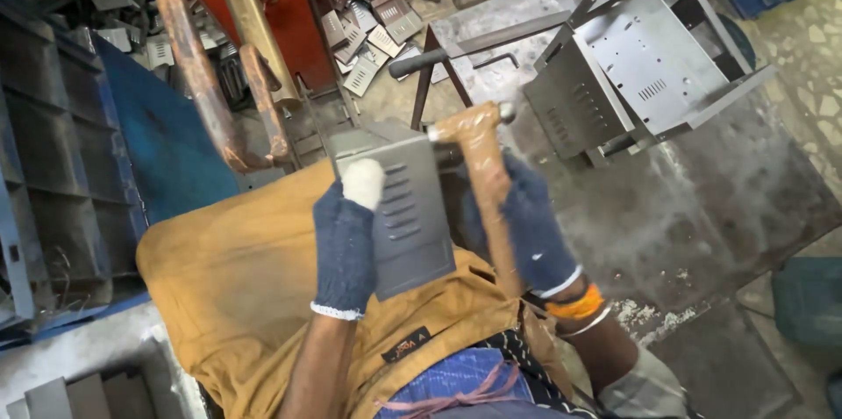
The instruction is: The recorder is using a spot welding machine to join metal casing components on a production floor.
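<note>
My left hand (348, 235), in a dark blue knit glove with a white thumb tip, grips a grey sheet-metal panel (405, 208) with louvre slots, held upright against my lap. My right hand (526, 226), gloved the same way, is closed around the wooden handle of a hammer (478, 151). The hammer's head lies at the panel's top right edge. An ochre cloth (228, 279) covers my lap under the panel.
A grey metal worktable (702, 200) lies to the right, with folded sheet-metal housings (627, 68) stacked on it. Rusty pipes (197, 59) stand at left beside blue racks (53, 200). Several slotted metal parts (377, 7) are piled on the floor beyond.
</note>
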